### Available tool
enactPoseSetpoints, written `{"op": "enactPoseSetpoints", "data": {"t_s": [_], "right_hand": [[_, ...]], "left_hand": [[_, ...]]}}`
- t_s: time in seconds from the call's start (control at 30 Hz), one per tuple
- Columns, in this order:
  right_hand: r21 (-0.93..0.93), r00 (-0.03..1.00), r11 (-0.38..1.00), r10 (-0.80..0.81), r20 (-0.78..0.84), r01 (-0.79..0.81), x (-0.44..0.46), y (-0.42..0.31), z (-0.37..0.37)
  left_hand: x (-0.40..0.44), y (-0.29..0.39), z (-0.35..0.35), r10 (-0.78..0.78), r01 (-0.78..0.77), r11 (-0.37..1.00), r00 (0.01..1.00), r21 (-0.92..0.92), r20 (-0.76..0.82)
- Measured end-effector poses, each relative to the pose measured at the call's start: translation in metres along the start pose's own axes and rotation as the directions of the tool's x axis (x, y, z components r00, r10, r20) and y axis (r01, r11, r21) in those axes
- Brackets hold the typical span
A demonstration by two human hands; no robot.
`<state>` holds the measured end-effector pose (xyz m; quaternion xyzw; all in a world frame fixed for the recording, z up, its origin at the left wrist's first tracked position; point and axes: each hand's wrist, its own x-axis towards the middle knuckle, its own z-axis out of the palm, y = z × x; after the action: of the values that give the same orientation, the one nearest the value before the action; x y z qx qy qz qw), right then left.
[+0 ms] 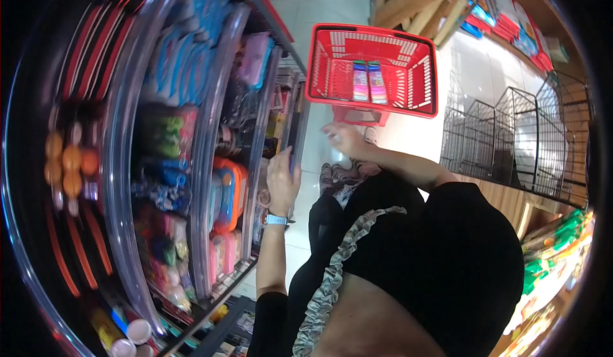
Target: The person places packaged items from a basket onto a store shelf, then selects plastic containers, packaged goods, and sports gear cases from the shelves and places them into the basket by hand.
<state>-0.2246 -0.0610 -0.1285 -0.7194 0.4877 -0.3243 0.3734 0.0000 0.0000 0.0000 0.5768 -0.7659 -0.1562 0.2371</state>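
My left hand (281, 179), with a light-blue-strapped watch (276, 219) on its wrist, is at the front edge of the shelf unit. Its fingers are stretched out and the thumb stands apart; the fingertips are partly lost against the dark shelf, so contact with goods there is unclear. My right hand (345, 140) hangs in the air below the basket, fingers loosely bent and apart, holding nothing visible. Ahead is a red plastic shopping basket (408, 105), on a red support. Two colourful packs lie in it, a left pack (361, 84) and a right pack (377, 84).
Tiered shelves with clear plastic fronts (207, 146) run along my left, holding blue packets (182, 66) and an orange-and-blue box (233, 194). Black wire racks (520, 127) stand at right on a wooden counter. Wooden boards (421, 3) are beyond the basket, over the tiled floor (306, 12).
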Motion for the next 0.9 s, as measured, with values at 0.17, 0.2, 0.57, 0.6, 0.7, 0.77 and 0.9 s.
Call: {"op": "enactPoseSetpoints", "data": {"t_s": [0.17, 0.2, 0.57, 0.6, 0.7, 0.77, 0.9], "right_hand": [[-0.082, 0.885, 0.938, 0.285, -0.369, -0.336, -0.012, 0.074, -0.099], [-0.075, 0.864, 0.934, 0.291, -0.411, -0.35, -0.011, 0.094, -0.122], [0.072, 0.414, 0.417, 0.909, -0.053, -0.906, 0.037, 0.276, -0.118], [0.077, 0.396, 0.396, 0.918, -0.024, -0.915, 0.042, 0.283, -0.115], [0.345, 0.542, 0.446, 0.796, 0.268, -0.826, 0.05, 0.297, -0.116], [0.376, 0.479, 0.37, 0.84, 0.255, -0.849, 0.055, 0.279, -0.123], [0.429, 0.527, 0.399, 0.816, 0.238, -0.81, 0.065, 0.246, -0.129]], "left_hand": [[0.072, 0.016, 0.061, 0.079, -0.056, 0.988, 0.984, -0.144, 0.16], [0.09, 0.024, 0.08, 0.089, -0.059, 0.983, 0.982, -0.176, 0.167], [0.223, 0.031, 0.237, -0.045, 0.169, 0.962, 0.871, -0.214, 0.489], [0.228, 0.031, 0.248, -0.132, 0.255, 0.956, 0.815, -0.144, 0.564], [0.243, 0.017, 0.284, -0.145, 0.363, 0.904, 0.755, -0.224, 0.64], [0.248, 0.017, 0.296, -0.258, 0.503, 0.857, 0.605, -0.111, 0.753], [0.252, 0.005, 0.322, -0.359, 0.512, 0.857, 0.504, 0.063, 0.786]]}}
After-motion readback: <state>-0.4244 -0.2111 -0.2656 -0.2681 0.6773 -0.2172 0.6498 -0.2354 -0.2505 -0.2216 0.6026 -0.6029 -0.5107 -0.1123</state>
